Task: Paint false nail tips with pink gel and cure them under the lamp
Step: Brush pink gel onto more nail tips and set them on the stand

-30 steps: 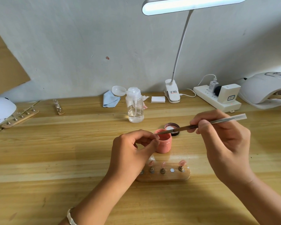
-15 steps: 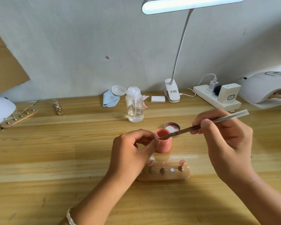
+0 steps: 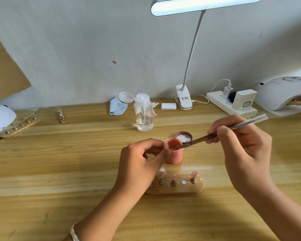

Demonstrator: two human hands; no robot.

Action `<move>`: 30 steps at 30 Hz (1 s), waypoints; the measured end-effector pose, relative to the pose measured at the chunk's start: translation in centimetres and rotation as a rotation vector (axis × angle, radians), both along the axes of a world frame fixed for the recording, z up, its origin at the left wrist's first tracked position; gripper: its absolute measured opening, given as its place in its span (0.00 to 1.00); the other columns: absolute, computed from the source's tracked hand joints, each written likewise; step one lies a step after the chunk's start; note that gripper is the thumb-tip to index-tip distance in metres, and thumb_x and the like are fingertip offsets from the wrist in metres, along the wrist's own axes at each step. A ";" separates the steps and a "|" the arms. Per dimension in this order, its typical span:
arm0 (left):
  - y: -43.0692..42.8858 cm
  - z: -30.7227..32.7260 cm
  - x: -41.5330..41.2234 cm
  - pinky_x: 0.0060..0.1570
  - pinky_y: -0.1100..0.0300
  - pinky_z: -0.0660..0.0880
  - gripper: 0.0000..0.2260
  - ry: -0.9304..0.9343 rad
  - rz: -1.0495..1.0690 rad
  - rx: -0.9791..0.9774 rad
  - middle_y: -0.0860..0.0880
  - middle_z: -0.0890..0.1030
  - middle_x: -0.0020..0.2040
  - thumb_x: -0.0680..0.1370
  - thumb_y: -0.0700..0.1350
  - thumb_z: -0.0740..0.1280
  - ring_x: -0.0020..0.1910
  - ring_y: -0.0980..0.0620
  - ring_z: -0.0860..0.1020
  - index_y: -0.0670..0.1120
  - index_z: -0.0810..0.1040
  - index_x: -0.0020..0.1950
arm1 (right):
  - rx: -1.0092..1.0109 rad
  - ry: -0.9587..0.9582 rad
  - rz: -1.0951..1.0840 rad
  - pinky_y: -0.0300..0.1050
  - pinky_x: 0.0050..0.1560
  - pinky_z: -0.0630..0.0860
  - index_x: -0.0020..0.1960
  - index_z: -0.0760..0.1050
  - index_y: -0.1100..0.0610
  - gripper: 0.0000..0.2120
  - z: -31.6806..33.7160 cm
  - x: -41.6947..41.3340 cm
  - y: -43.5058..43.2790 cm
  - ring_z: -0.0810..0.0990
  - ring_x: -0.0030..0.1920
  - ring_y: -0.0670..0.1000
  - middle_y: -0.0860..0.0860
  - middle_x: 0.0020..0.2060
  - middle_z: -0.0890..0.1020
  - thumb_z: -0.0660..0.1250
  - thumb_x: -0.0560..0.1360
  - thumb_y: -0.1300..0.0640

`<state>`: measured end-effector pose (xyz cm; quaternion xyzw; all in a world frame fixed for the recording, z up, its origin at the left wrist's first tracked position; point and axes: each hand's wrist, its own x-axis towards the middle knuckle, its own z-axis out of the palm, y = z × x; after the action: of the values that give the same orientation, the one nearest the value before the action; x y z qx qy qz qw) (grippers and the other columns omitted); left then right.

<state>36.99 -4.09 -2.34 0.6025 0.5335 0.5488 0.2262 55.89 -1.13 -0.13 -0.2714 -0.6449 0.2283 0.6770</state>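
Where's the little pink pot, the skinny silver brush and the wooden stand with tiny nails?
Small pink gel pot [image 3: 175, 153]: head view, on its front wall.
Thin silver brush [image 3: 250, 121]: head view, on the handle's free end.
Oblong wooden nail stand [image 3: 181, 190]: head view, on its bare front.

Pump bottle [image 3: 143, 117] near blue cloth [image 3: 117, 106] — power strip [image 3: 219, 101] rightward.

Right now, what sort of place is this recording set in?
Probably a home nail-art workstation: a wooden table holding a nail curing lamp, a pink gel pot and a wooden stand of nail tips.
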 end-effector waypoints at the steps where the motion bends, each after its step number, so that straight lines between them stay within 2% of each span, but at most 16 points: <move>1: 0.0 0.0 0.0 0.36 0.67 0.70 0.07 -0.001 0.000 -0.004 0.57 0.85 0.38 0.71 0.40 0.77 0.38 0.59 0.82 0.52 0.85 0.41 | 0.001 0.002 -0.004 0.35 0.41 0.75 0.40 0.78 0.55 0.08 0.0 0.0 0.0 0.81 0.35 0.45 0.42 0.34 0.81 0.61 0.75 0.60; 7: 0.0 0.0 0.0 0.36 0.64 0.72 0.07 0.005 0.001 0.004 0.57 0.85 0.38 0.71 0.40 0.77 0.39 0.58 0.82 0.52 0.85 0.42 | -0.037 0.012 -0.008 0.33 0.41 0.74 0.42 0.78 0.54 0.07 -0.1 -0.2 0.0 0.83 0.37 0.45 0.43 0.35 0.83 0.62 0.77 0.56; 11: 0.0 0.0 0.0 0.36 0.66 0.71 0.09 0.010 -0.004 0.006 0.58 0.85 0.38 0.72 0.39 0.77 0.39 0.59 0.82 0.53 0.85 0.42 | -0.016 0.012 0.040 0.34 0.41 0.75 0.39 0.77 0.54 0.09 0.0 -0.1 0.1 0.81 0.35 0.44 0.42 0.34 0.82 0.61 0.75 0.60; 15: 0.0 0.0 0.1 0.38 0.62 0.72 0.08 0.008 -0.003 0.020 0.56 0.85 0.38 0.71 0.40 0.77 0.38 0.57 0.83 0.53 0.84 0.40 | -0.028 0.102 0.031 0.37 0.39 0.75 0.38 0.78 0.55 0.08 0.1 0.2 0.4 0.79 0.33 0.45 0.44 0.32 0.81 0.61 0.73 0.60; 19: -0.2 0.2 0.1 0.34 0.72 0.71 0.03 -0.006 -0.120 -0.012 0.55 0.85 0.38 0.70 0.45 0.78 0.38 0.61 0.81 0.50 0.85 0.39 | -0.071 0.205 0.023 0.38 0.38 0.74 0.37 0.78 0.53 0.08 0.4 0.3 0.9 0.78 0.32 0.47 0.44 0.32 0.81 0.63 0.72 0.58; 21: -0.2 0.2 0.2 0.33 0.70 0.73 0.04 0.029 -0.207 -0.050 0.55 0.85 0.38 0.70 0.45 0.78 0.38 0.61 0.81 0.52 0.85 0.38 | -0.094 0.239 0.011 0.38 0.37 0.74 0.36 0.79 0.52 0.08 0.4 0.4 1.0 0.78 0.31 0.47 0.44 0.32 0.81 0.63 0.71 0.57; 24: 0.0 -0.3 0.3 0.45 0.64 0.74 0.06 0.224 -0.267 -0.018 0.55 0.84 0.40 0.66 0.41 0.77 0.42 0.54 0.80 0.53 0.84 0.37 | -0.106 0.246 -0.004 0.38 0.37 0.73 0.37 0.77 0.56 0.07 0.4 0.5 1.1 0.78 0.31 0.47 0.44 0.31 0.81 0.62 0.71 0.57; 27: 0.0 -0.4 0.3 0.50 0.61 0.71 0.08 0.363 -0.273 -0.002 0.58 0.82 0.41 0.65 0.42 0.78 0.46 0.54 0.78 0.55 0.84 0.38 | -0.108 0.255 -0.008 0.38 0.37 0.73 0.37 0.77 0.56 0.07 0.4 0.5 1.1 0.78 0.31 0.46 0.44 0.31 0.81 0.62 0.71 0.57; 30: -0.2 -0.4 0.7 0.52 0.56 0.70 0.05 0.407 -0.254 0.024 0.57 0.81 0.40 0.65 0.48 0.77 0.46 0.55 0.76 0.57 0.85 0.38 | -0.111 0.257 -0.008 0.38 0.36 0.73 0.37 0.77 0.56 0.07 0.4 0.4 1.1 0.78 0.31 0.46 0.45 0.31 0.81 0.62 0.70 0.57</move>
<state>37.67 -4.28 -2.74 0.7657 0.4814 0.3895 0.1741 56.31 0.00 0.25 -0.2794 -0.5380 0.2939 0.7390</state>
